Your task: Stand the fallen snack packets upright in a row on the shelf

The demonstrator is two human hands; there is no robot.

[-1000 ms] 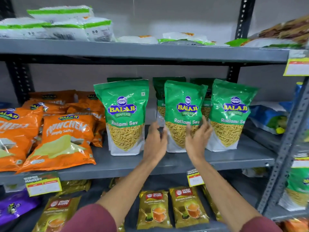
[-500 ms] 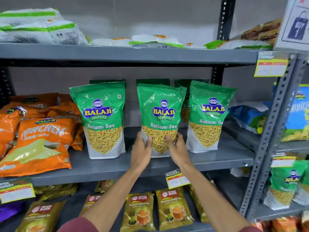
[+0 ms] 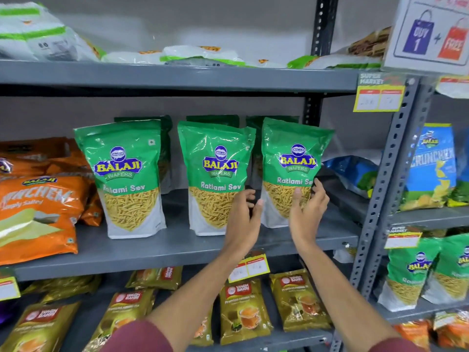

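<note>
Three green Balaji Ratlami Sev packets stand upright in a row on the grey middle shelf (image 3: 177, 252): the left packet (image 3: 124, 179), the middle packet (image 3: 215, 174) and the right packet (image 3: 291, 158). More green packets (image 3: 212, 119) show behind them. My right hand (image 3: 308, 209) grips the right packet's lower right edge, thumb on its front. At that packet's lower left edge, in the gap beside the middle packet, my left hand (image 3: 243, 219) has its fingers curled against it.
Orange Crunchem packets (image 3: 38, 212) lie flat in a heap at the shelf's left end. A blue packet (image 3: 352, 171) lies beyond the right packet, by the perforated steel post (image 3: 380, 199). Tea packets (image 3: 243, 311) fill the shelf below; white-green bags (image 3: 200, 55) lie above.
Both hands left the middle packet and moved right onto the right packet. The view panned to the right.
</note>
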